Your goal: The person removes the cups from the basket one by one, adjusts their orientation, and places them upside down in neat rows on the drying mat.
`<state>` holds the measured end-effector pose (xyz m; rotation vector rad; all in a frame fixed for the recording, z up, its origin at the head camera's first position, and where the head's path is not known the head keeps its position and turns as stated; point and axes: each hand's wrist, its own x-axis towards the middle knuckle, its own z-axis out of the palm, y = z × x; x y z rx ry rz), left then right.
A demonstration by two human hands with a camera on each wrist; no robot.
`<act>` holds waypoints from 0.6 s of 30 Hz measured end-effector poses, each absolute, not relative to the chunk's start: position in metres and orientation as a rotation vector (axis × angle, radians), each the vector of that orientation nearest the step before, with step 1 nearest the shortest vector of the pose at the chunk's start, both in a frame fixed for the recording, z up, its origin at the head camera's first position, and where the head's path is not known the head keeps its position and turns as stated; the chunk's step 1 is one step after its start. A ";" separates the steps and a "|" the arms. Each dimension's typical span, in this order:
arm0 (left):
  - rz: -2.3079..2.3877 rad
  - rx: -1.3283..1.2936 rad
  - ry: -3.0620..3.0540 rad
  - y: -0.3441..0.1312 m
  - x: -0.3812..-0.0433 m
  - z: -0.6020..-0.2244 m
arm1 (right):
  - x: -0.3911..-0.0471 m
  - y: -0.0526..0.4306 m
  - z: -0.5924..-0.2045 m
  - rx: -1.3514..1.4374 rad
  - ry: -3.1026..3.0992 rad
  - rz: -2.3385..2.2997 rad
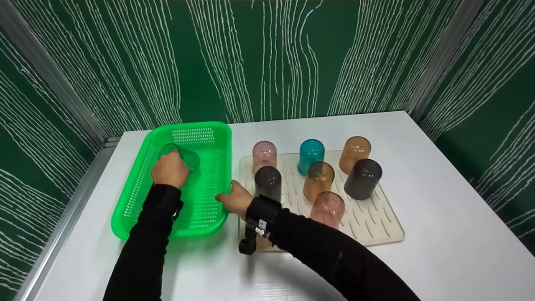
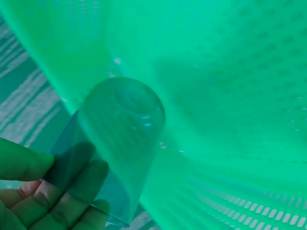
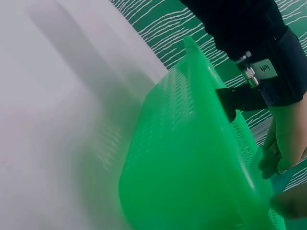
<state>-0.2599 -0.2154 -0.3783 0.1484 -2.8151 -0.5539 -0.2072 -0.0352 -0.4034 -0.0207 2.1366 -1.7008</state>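
Observation:
My left hand (image 1: 170,169) reaches into a green plastic basket (image 1: 229,161) and grips a see-through bluish tumbler (image 2: 127,120). In the left wrist view the thumb lies on one side of its open end and the fingers show through its wall. The tumbler's closed rounded base points away from the palm. At the basket's right side my right hand (image 1: 237,198) holds the rim, with the thumb over the inner edge and the other fingers mostly hidden outside. The right wrist view shows that thumb (image 3: 291,200) at the rim.
A cream drying mat (image 1: 376,232) lies right of the basket. Several tumblers stand upside down on it: pink (image 1: 265,155), teal (image 1: 311,155), amber (image 1: 355,154) and dark grey (image 1: 363,179) ones. Another amber tumbler (image 1: 263,243) is partly hidden under my right wrist. A patterned green wall (image 1: 284,62) rises behind the table.

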 end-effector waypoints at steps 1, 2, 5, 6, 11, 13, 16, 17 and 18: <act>-0.558 0.129 -2.797 -0.214 -0.258 -0.376 | -0.207 -0.034 -0.401 0.003 2.139 -1.691; -0.563 0.111 -2.778 -0.212 -0.256 -0.374 | -0.208 -0.033 -0.399 0.022 2.136 -1.687; -0.579 0.072 -2.724 -0.206 -0.249 -0.366 | -0.208 -0.026 -0.390 0.063 2.085 -1.703; -0.585 0.062 -2.710 -0.204 -0.246 -0.364 | -0.208 -0.023 -0.386 0.066 2.057 -1.726; -0.652 0.004 -2.639 -0.191 -0.226 -0.349 | -0.204 -0.003 -0.367 -0.002 1.949 -1.898; -0.678 -0.037 -2.601 -0.184 -0.217 -0.342 | -0.203 0.005 -0.361 -0.049 1.911 -1.988; -0.713 -0.110 -2.543 -0.170 -0.204 -0.332 | -0.201 0.017 -0.353 -0.121 1.865 -2.122; -0.725 -0.138 -2.522 -0.164 -0.200 -0.329 | -0.201 0.021 -0.351 -0.140 1.854 -2.162; -0.742 -0.168 -2.506 -0.158 -0.195 -0.326 | -0.202 0.025 -0.349 -0.158 1.841 -2.200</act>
